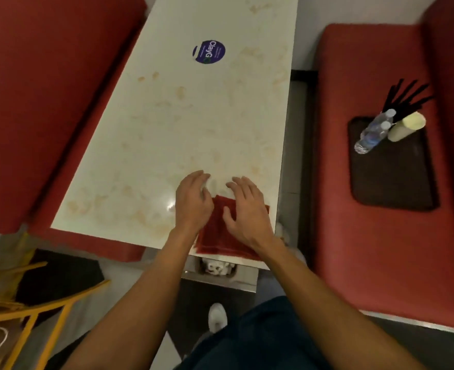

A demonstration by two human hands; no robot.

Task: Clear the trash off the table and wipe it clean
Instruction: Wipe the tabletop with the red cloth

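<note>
A folded red cloth [224, 240] lies on the near right corner of the white table [183, 124], partly over the table's front edge. My left hand [192, 201] rests on the cloth's left edge with relaxed fingers reaching past it onto the tabletop. My right hand [248, 209] lies on top of the cloth, fingers spread and slightly bent. Brownish smears cover much of the tabletop. A round blue sticker [209, 52] sits near the far middle.
Red bench seats [380, 236] flank the table on both sides. On the right seat a dark tray [391, 180] holds two plastic bottles [372, 134], a pale cup [407, 126] and black straws. A yellow frame [33, 311] stands at the lower left. A bin with white trash [217, 268] sits under the table's near edge.
</note>
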